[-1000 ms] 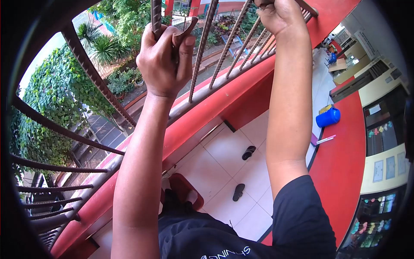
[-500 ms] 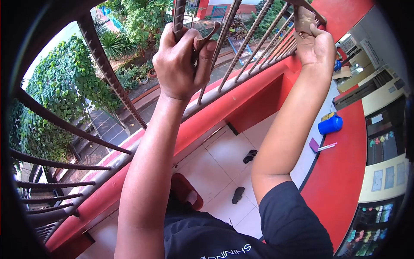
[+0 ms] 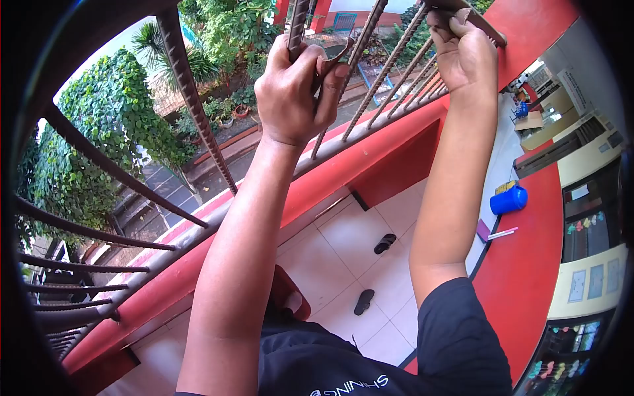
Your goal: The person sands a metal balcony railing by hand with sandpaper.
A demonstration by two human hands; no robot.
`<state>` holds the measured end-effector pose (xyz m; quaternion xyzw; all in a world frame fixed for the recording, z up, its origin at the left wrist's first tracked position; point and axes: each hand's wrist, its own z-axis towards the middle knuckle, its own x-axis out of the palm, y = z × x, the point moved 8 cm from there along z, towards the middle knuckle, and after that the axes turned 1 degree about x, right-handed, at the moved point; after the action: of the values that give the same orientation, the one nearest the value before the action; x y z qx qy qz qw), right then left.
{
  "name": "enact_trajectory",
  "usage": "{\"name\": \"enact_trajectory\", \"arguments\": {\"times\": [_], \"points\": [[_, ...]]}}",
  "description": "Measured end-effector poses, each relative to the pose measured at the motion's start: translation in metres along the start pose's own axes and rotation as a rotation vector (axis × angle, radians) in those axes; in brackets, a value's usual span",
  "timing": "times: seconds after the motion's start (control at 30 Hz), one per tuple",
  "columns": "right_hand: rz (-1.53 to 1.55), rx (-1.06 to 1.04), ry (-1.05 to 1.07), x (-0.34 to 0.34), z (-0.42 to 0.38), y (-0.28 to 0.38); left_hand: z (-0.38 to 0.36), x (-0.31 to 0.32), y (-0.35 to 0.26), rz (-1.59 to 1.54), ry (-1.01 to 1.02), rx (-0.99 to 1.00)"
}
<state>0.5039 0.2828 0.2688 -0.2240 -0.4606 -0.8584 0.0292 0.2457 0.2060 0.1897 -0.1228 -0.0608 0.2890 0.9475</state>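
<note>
My left hand (image 3: 294,96) is closed round a ribbed metal bar (image 3: 298,26) of the railing. A curled brown piece of sandpaper (image 3: 338,54) sticks out between its thumb and fingers, against the bar. Higher up on the right, my right hand (image 3: 467,59) is raised to the dark top rail (image 3: 485,26), fingers bent and pinched at its underside. The brown sheet in those fingers, which looks like sandpaper too, is mostly hidden now by the fingers and rail.
Below the bars runs a red ledge (image 3: 284,218). Black slippers (image 3: 363,302) lie on the tiled floor (image 3: 330,264). To the right are a blue container (image 3: 508,199) and a purple item (image 3: 483,230). Leafy plants (image 3: 99,132) grow beyond the railing.
My right hand has shifted slightly left along the top rail, and its brown sheet shows less. My left hand keeps its hold on the bar; the whole view has shifted a little.
</note>
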Motion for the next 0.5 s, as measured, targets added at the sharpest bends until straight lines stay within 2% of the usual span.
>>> {"name": "enact_trajectory", "arguments": {"times": [0.1, 0.17, 0.23, 0.27, 0.3, 0.37, 0.4, 0.43, 0.5], "points": [[-0.094, -0.121, -0.006, 0.015, -0.018, 0.015, 0.001, -0.001, -0.001, -0.016, 0.009, 0.002], [-0.01, -0.171, -0.012, 0.043, -0.043, 0.019, 0.0, 0.0, 0.002, -0.053, 0.085, -0.098], [-0.284, -0.242, -0.063, 0.061, -0.064, 0.018, 0.002, -0.001, 0.0, -0.073, 0.121, -0.105], [-0.285, -0.271, -0.049, 0.068, -0.072, 0.016, 0.001, -0.002, 0.0, -0.107, 0.192, -0.179], [-0.337, -0.292, -0.098, 0.076, -0.086, 0.018, 0.002, -0.009, -0.003, -0.109, 0.2, -0.171], [-0.381, -0.308, -0.046, 0.09, -0.102, 0.019, -0.004, -0.014, -0.005, -0.182, 0.324, -0.223], [-0.333, -0.29, -0.018, 0.096, -0.106, 0.017, -0.006, -0.022, -0.016, -0.08, 0.328, -0.092], [-0.334, -0.294, -0.021, 0.096, -0.11, 0.021, -0.011, -0.03, -0.019, -0.084, 0.328, -0.089], [-0.31, -0.144, 0.114, 0.108, -0.119, 0.022, -0.013, -0.069, -0.039, -0.015, 0.21, -0.046]]}}
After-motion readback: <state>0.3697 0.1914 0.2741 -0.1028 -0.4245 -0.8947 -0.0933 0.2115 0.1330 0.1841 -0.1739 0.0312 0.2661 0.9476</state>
